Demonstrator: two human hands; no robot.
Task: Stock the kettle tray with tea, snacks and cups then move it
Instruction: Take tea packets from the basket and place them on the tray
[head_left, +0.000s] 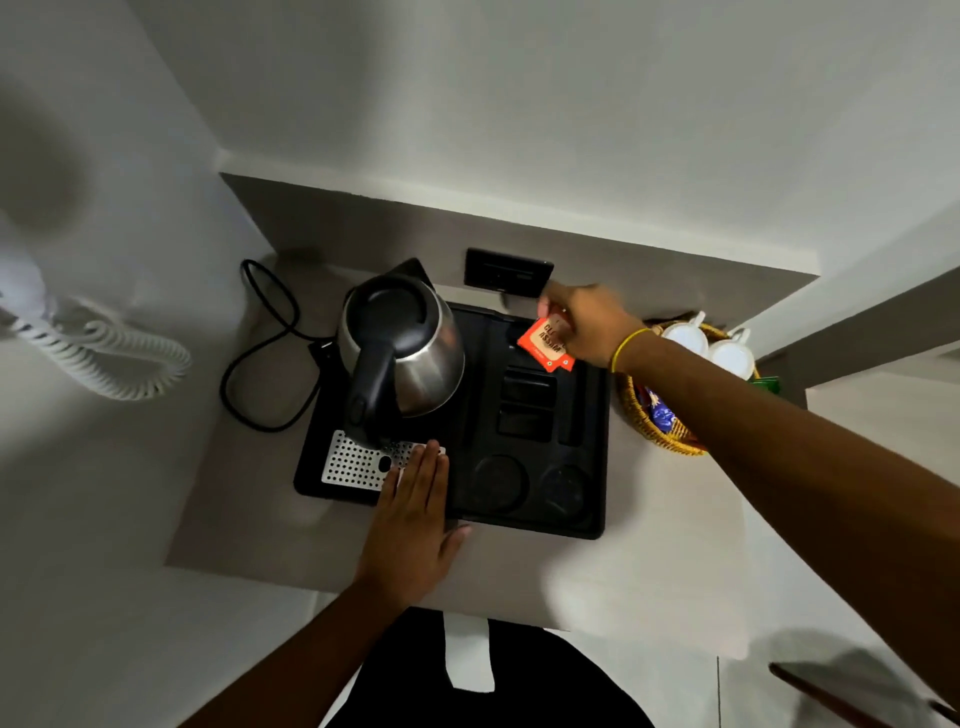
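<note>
Tray (592, 467) sat on the table (249, 519), kettle (402, 345) on its left side, cup wells in front empty. My left hand (410, 525) lay flat, fingers open, on the near rim, steadying it, I'd say. My right hand (582, 325) pinched orange tea sachets (543, 345) over the back slots. Cups (709, 345) waited in the basket (649, 431) just beside; nothing blocked the drop.

A hotel room tea corner: a kettle (402, 343) on a compartmented black tray (597, 467), a coiled-cord wall hairdryer (78, 338) at left, a basket (654, 421) of cups (685, 338) at right.
</note>
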